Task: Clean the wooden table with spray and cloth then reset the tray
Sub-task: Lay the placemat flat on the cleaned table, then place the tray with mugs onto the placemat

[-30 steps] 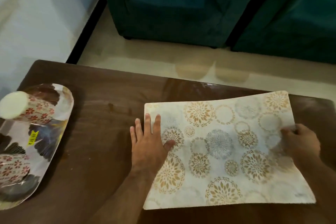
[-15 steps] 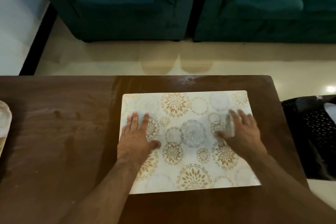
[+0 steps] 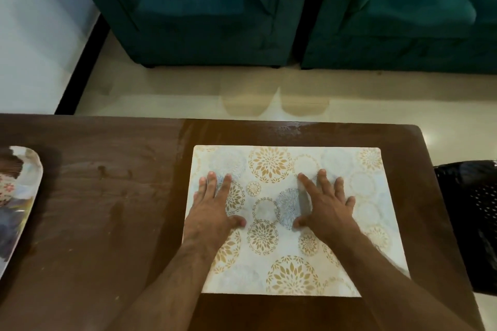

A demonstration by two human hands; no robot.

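A white placemat (image 3: pixel 357 212) printed with gold and grey flower circles lies flat on the right half of the dark wooden table (image 3: pixel 113 223). My left hand (image 3: pixel 215 204) rests palm down on the mat's left part, fingers spread. My right hand (image 3: pixel 325 204) lies palm down near the mat's middle, fingers also spread. Neither hand holds anything. A patterned tray (image 3: pixel 29 172) sits at the table's far left edge, mostly cut off by the frame, with a floral cup (image 3: pixel 8 187) partly showing on it. No spray or cloth is in view.
Two teal sofas (image 3: pixel 215 8) stand beyond the table across a strip of pale floor. A black perforated stool or chair (image 3: pixel 470 209) sits right of the table. Damp smears mark the wood left of the mat.
My right hand left the mat's right edge and now lies flat near its middle. The mat has been squared to the table edge. My view swung right, pushing the tray to the frame's edge.
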